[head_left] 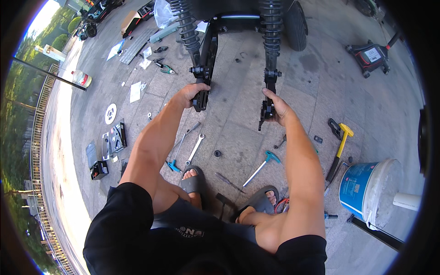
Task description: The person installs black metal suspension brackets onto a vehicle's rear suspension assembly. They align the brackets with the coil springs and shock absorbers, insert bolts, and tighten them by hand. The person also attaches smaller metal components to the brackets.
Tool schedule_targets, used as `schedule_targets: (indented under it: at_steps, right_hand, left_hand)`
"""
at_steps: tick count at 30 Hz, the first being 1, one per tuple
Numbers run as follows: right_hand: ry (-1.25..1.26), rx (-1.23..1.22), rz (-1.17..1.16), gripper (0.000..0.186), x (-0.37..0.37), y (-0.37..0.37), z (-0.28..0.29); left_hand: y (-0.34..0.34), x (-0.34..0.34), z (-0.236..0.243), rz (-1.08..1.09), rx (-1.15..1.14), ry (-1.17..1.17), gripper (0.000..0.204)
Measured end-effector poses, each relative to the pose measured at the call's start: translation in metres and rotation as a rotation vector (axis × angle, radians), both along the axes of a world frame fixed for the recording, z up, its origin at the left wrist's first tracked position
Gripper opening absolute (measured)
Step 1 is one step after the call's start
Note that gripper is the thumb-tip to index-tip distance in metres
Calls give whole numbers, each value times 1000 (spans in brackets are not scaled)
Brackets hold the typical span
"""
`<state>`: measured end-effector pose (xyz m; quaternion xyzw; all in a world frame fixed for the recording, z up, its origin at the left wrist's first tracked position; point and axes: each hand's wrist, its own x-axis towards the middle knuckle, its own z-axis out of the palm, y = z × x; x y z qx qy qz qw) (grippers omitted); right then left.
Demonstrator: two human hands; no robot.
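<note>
Two black coil-spring shock absorbers, the left shock [187, 31] and the right shock [272, 28], slope down from the vehicle body at the top. Each meets a black swingarm leg near its end. My left hand [192, 93] is closed around the end of the left swingarm leg [201, 101], its thumb on top. Opposite it, my right hand [279, 109] grips the end of the right swingarm leg [267, 111], thumb along the upper side and fingers partly hidden beneath. A gap with paving showing lies between the two legs.
Around my feet lie a combination wrench [195, 149], teal T-handle wrenches [259, 167], and a black ring [217, 153]. A yellow-headed hammer [341, 142] and a blue-and-white bucket [355, 190] are at right. A floor jack [370, 57] stands far right, a tyre [297, 27] behind.
</note>
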<state>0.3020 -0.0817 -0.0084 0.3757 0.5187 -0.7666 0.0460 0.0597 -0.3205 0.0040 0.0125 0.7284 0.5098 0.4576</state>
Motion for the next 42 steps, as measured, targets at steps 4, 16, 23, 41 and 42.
schedule_targets:
  at_steps: [4,16,23,41,42]
  right_hand:
    - [-12,-13,18,68,-1,2,1]
    - [22,30,-66,70,-3,-2,-11]
    - [15,34,-135,68,-1,-11,-2]
    - [5,14,-146,70,-6,-4,-4]
    - [-13,17,-161,69,-7,-4,-4]
  left_hand:
    - [2,-7,0,-35,-22,25,31]
    - [-8,9,3,48,101,-188,50]
    - [-6,16,4,58,95,-146,55]
    - [-5,26,10,109,100,-72,60]
    - [-5,26,9,116,102,-69,60]
